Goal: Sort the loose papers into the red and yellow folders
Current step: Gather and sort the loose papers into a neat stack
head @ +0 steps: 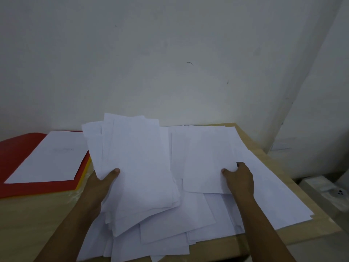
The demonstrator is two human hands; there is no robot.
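Note:
A thick stack of white papers [136, 167] is lifted off the table, and my left hand [104, 183] holds it from below with the thumb on top. My right hand [238, 178] pinches the edge of a single white sheet [205, 161] between thumb and fingers. Under both lies a spread of loose white papers [170, 229] over the middle of the table. At the far left the red folder [17, 148] lies flat with one white sheet [51, 157] on it. A strip of the yellow folder [84, 173] shows beneath its right edge.
The wooden table [28, 224] stands against a white wall [170, 63]; its right edge [283, 167] falls off beside my right hand. A white object with a socket-like face [338, 193] sits lower at the far right.

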